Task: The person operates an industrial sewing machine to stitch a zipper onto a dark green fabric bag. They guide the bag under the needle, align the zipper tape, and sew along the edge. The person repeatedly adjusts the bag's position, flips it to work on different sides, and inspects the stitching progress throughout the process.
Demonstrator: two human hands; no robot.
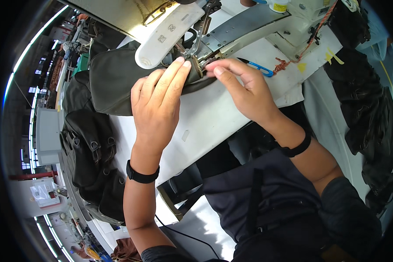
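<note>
A dark leather bag (113, 76) lies over the narrow arm of a sewing machine (172, 32). My left hand (157, 98) rests on its right part, fingers stretched out flat with the tips close to the presser foot. A brass-toothed zipper (198, 67) curves along the bag's edge just beyond those fingertips. My right hand (246, 85) is at the right of the zipper, thumb and forefinger pinched together close to the needle area. Whatever lies between these fingertips is too small to make out.
A blue-handled thread snipper (262, 68) lies on the white table (192, 118), beside bunched reddish cord (281, 65). Several dark bags (89, 135) are piled at the left. More dark leather pieces (362, 105) hang at the right. A small bottle (278, 6) stands on the machine.
</note>
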